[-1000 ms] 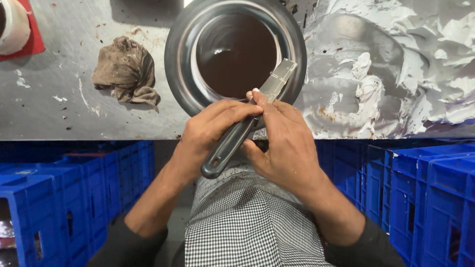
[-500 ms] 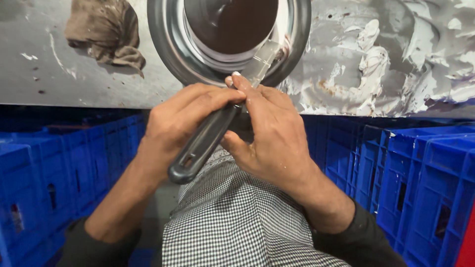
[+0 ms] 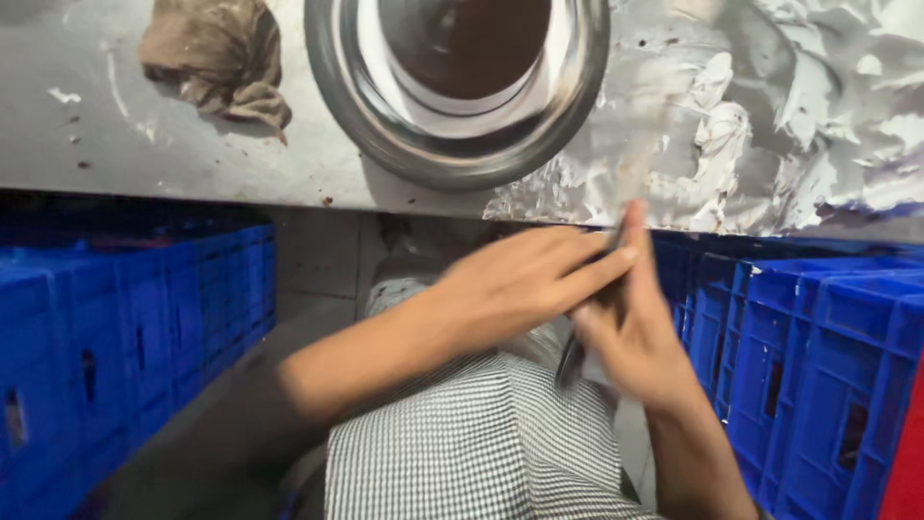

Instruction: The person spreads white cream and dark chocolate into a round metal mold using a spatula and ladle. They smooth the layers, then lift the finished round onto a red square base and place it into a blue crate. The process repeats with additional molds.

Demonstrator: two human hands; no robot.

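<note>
Both hands are below the edge of the surface (image 3: 192,144), over the lap, and they hold one tool (image 3: 575,354) between them. The right hand (image 3: 640,351) has its grip closed around the dark handle. The left hand (image 3: 520,284) lies across it with flat fingers touching the upper part, so its grip is on the tool too, but more loose. The picture is blurred here, and the pale top of the tool is only a faint streak that goes up in front of the foil (image 3: 770,125).

The main risk, I think, is that the tool slips. It hangs over the lap and not over the surface, so if the left fingers let go it may fall on the checked cloth (image 3: 481,443) or between the blue crates (image 3: 828,366). If the upper part is a blade, the flat left fingers are in danger; I cannot tell this from the blur.

The steel bowl (image 3: 452,154) stands near the edge of the surface, just above the hands. A fast upward move could hit its rim and push it. The brown rag (image 3: 217,58) is well apart and should not disturb.
</note>
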